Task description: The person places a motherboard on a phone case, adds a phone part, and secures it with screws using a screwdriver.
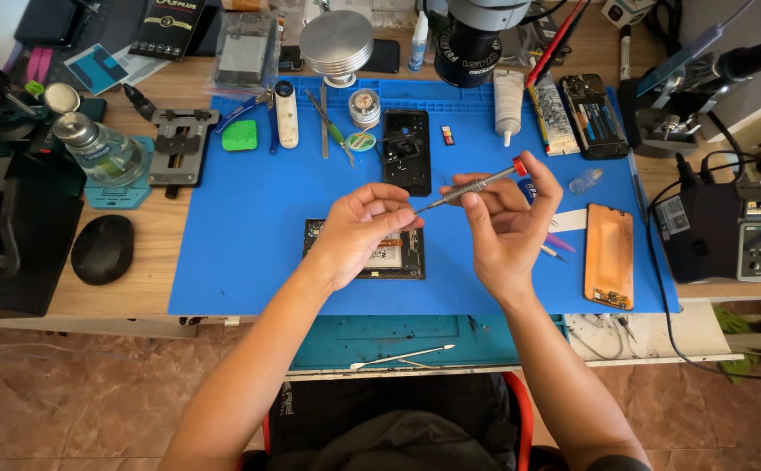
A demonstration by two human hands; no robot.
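Below, blue mat (250, 218) (cluttered), tiled floor (66, 392)

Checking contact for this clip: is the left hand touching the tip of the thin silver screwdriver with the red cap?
Touching. The head view shows the left hand fingertips pinched at the tip of the thin silver screwdriver with the red cap, no gap visible.

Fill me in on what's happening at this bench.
A person sits at a blue work mat. Their right hand holds a slim screwdriver with a red cap, and the left hand pinches its tip. Beneath the hands lies an opened phone. A black phone frame lies farther back, an orange-backed panel to the right.
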